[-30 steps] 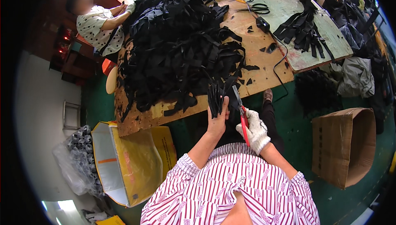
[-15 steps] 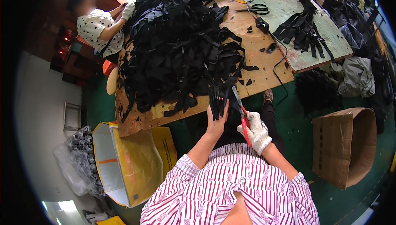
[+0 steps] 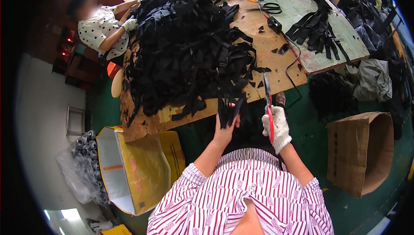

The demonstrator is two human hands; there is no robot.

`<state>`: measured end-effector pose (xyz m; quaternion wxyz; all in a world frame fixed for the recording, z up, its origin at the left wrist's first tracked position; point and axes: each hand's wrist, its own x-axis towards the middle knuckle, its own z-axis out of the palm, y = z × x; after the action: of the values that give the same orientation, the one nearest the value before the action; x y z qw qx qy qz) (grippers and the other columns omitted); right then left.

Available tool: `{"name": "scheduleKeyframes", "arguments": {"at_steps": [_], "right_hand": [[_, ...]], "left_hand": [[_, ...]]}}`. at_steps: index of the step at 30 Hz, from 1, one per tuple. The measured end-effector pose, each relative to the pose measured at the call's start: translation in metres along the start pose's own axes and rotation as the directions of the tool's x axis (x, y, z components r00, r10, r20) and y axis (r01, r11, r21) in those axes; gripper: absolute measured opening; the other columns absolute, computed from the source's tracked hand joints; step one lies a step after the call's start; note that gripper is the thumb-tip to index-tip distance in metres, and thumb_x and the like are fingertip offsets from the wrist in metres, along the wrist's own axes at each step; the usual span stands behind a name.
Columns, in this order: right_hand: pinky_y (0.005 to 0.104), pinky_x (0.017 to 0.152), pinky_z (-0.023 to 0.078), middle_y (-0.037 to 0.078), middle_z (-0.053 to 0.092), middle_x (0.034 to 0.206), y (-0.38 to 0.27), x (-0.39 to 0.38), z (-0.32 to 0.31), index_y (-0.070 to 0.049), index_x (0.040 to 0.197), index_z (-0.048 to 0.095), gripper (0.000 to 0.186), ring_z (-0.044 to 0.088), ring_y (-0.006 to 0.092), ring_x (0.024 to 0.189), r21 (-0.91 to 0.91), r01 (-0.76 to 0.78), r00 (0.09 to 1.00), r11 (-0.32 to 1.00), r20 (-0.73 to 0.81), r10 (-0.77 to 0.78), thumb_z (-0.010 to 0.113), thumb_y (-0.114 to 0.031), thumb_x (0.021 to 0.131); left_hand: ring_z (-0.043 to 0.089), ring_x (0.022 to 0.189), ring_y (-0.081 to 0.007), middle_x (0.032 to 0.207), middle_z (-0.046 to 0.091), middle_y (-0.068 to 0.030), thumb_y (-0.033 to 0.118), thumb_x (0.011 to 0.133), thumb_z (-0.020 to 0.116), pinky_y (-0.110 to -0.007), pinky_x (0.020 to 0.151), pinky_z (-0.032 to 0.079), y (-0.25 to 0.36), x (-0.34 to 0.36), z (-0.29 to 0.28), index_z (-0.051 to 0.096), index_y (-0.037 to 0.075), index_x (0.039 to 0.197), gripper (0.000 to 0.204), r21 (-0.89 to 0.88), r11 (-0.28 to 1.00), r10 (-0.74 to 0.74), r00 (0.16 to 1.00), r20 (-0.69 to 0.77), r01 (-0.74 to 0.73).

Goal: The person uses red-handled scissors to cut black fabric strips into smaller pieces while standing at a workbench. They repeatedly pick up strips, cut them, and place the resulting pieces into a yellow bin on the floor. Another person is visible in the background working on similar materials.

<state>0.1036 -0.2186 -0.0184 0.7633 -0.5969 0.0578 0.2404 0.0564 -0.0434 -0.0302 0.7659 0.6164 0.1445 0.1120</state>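
Note:
My bare left hand (image 3: pixel 225 128) is closed around several black webbing straps (image 3: pixel 227 113) at the table's near edge; their ends hang over its fingers. In my right hand (image 3: pixel 278 128), which wears a white knit glove, are red-handled scissors (image 3: pixel 269 113). The blades point away from me and look closed, a short way right of the straps and apart from them. A large heap of black straps (image 3: pixel 185 49) covers the left part of the wooden table (image 3: pixel 172 125), just beyond my left hand.
Across the table at left, a person (image 3: pixel 101 30) touches the heap with a gloved hand. Black scissors (image 3: pixel 271 7), a cable (image 3: pixel 297 58) and a strap bundle (image 3: pixel 317 28) lie on the right. A yellow container (image 3: pixel 142 166) stands below left, a cardboard box (image 3: pixel 351 153) at right.
My right hand has moved right and slightly away from me, taking the scissors off the straps; their blades have come together. The other person's gloved hand has lowered along the heap.

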Motion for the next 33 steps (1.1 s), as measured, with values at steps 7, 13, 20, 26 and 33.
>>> {"name": "scheduleKeyframes", "arguments": {"at_steps": [7, 13, 20, 26, 33], "right_hand": [[0.0197, 0.042, 0.044, 0.003, 0.052, 0.076, 0.002, -0.006, 0.0, -0.004, 0.111, 0.04, 0.037, 0.047, 0.0066, 0.051, -0.059, -0.091, 0.996, 0.994, -0.003, 0.091, 0.06, -0.013, 0.082], [0.0201, 0.042, 0.044, 0.002, 0.052, 0.075, 0.008, -0.007, -0.002, -0.004, 0.111, 0.04, 0.037, 0.047, 0.0064, 0.051, -0.032, -0.051, 0.998, 0.998, 0.027, 0.052, 0.061, -0.011, 0.082], [0.025, 0.062, 0.047, 0.005, 0.052, 0.086, 0.01, -0.015, 0.003, -0.003, 0.116, 0.038, 0.049, 0.051, 0.0118, 0.065, -0.231, 0.129, 0.969, 0.964, 0.235, -0.074, 0.067, -0.011, 0.078], [0.0323, 0.077, 0.047, 0.012, 0.054, 0.098, 0.03, -0.008, 0.002, -0.002, 0.12, 0.038, 0.059, 0.057, 0.0214, 0.084, -0.398, 0.199, 0.946, 0.896, 0.317, -0.07, 0.071, -0.022, 0.075], [0.0395, 0.077, 0.048, 0.019, 0.059, 0.099, 0.021, -0.012, 0.006, -0.002, 0.116, 0.043, 0.06, 0.06, 0.0357, 0.087, -0.52, 0.365, 0.917, 0.772, 0.346, -0.2, 0.072, -0.031, 0.071]], "left_hand": [[0.059, 0.091, -0.0179, 0.102, 0.058, -0.009, 0.003, 0.088, 0.056, -0.029, 0.082, 0.047, -0.004, 0.007, -0.014, 0.047, 0.004, 0.119, 0.033, -0.161, 0.977, 0.144, 0.99, 0.01, -0.14], [0.057, 0.104, -0.0179, 0.115, 0.055, -0.0093, 0.001, 0.087, 0.057, -0.032, 0.093, 0.045, 0.036, 0.017, -0.024, 0.051, 0.004, 0.12, 0.034, -0.018, 0.975, 0.221, 0.963, 0.153, -0.221], [0.056, 0.072, -0.0144, 0.082, 0.055, -0.002, 0.011, 0.085, 0.064, -0.027, 0.065, 0.046, 0.046, 0.014, -0.013, 0.055, 0.006, 0.107, 0.025, -0.273, 0.962, -0.031, 0.998, -0.053, 0.016], [0.054, 0.065, -0.0158, 0.079, 0.056, -0.0024, 0.01, 0.08, 0.069, -0.028, 0.056, 0.044, 0.048, 0.017, -0.01, 0.06, 0.007, 0.096, 0.018, -0.38, 0.922, -0.132, 0.981, -0.139, 0.07], [0.054, 0.065, -0.0149, 0.077, 0.056, -0.0026, 0.008, 0.082, 0.067, -0.027, 0.056, 0.043, 0.044, 0.015, -0.001, 0.06, 0.008, 0.094, 0.015, -0.438, 0.892, -0.173, 0.979, -0.107, 0.11]]}}
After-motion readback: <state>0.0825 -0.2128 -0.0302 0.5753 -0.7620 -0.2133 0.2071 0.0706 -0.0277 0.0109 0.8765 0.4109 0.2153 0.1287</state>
